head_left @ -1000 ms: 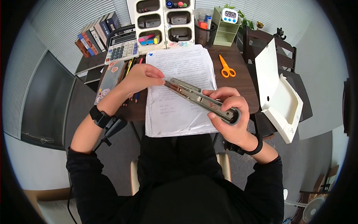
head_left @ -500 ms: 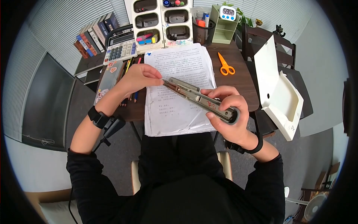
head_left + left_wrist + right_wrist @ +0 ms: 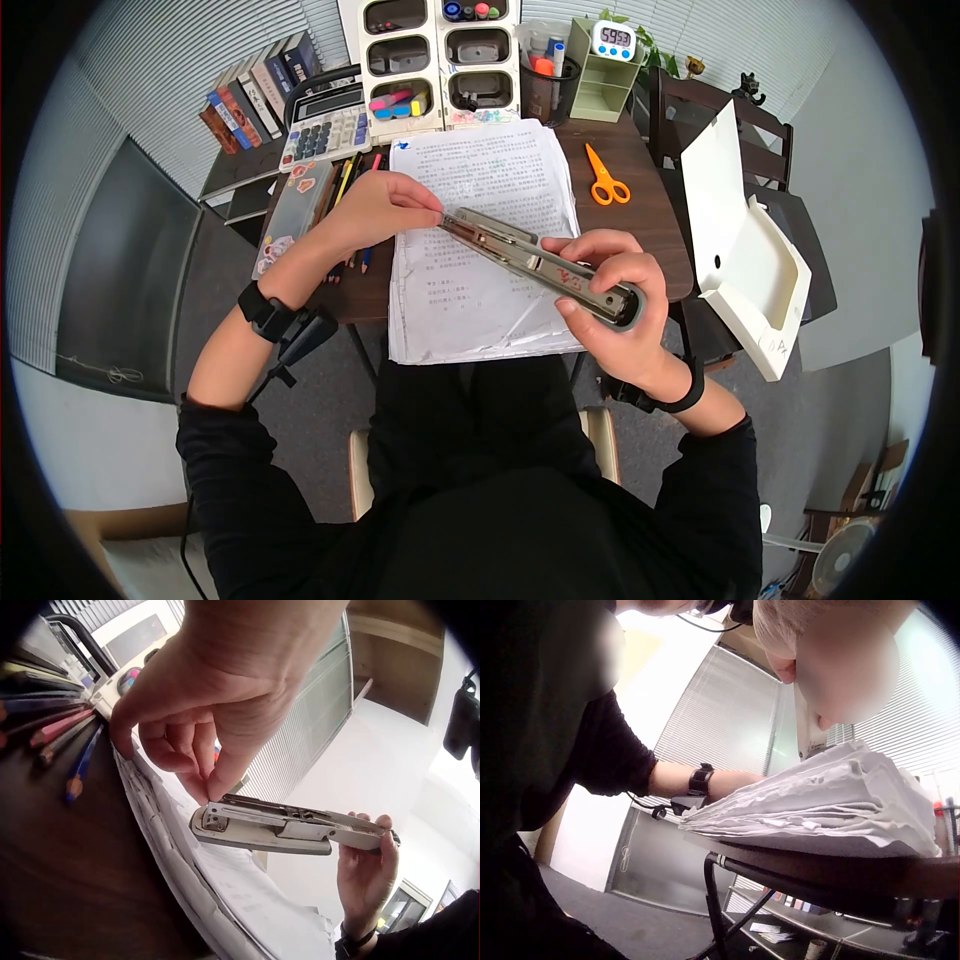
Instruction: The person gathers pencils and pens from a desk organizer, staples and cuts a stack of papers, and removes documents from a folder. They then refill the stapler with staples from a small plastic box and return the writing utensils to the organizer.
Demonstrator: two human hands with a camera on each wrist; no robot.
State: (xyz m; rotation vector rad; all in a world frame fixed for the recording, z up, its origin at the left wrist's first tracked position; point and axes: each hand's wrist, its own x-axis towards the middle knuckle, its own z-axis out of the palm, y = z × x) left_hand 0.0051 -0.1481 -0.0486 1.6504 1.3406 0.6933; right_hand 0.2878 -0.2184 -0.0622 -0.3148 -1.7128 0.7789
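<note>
A metal stapler (image 3: 515, 258) is held slantwise over a thick stack of printed paper (image 3: 470, 320). My right hand (image 3: 635, 325) grips its rear end, thumb on the near side and fingers curled round the far side. At the front tip, my left hand (image 3: 380, 215) pinches with thumb and index finger. From the left wrist view, those fingertips meet right at the nose of the stapler (image 3: 262, 838), above its pale base; whether a small piece sits between them I cannot tell. The right wrist view shows the stack's crumpled page edges (image 3: 810, 802).
Orange scissors (image 3: 606, 180) lie right of the stack. Colored pencils (image 3: 345, 185), a stickered pencil case (image 3: 290, 225) and a calculator (image 3: 330, 135) are on the left. Behind stand a drawer organizer (image 3: 437, 60), pen cup (image 3: 545, 90) and timer (image 3: 613, 40). An open white box (image 3: 750, 270) stands right.
Both hands keep nearly the same hold and place on the stapler. The view shifts slightly, and the timer's last digit changes.
</note>
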